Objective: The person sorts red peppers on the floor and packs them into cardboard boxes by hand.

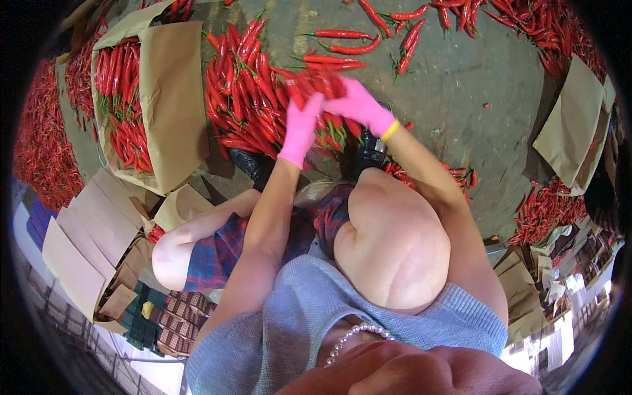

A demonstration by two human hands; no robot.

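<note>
My left hand [301, 130], in a pink glove, and my right hand [363, 112], in a pink glove with a yellow cuff, meet above a heap of red chili peppers [245, 99] on the floor. Between them is a bunch of red chili peppers [315, 85], smeared by motion. Both hands close around this bunch; some fingertips are hidden behind the peppers. More chilies with green stems lie just beneath my wrists. Left of the heap, a brown cardboard box [174, 99] holds neatly layered red chilies [118, 72].
Loose chilies [342, 47] lie on the grey floor [474, 112] beyond my hands. Larger chili piles [46, 145] spread at the far left and upper right. Another open carton [569, 125] stands at the right. Flattened cardboard [79, 250] and stacked crates [181, 322] are at the lower left.
</note>
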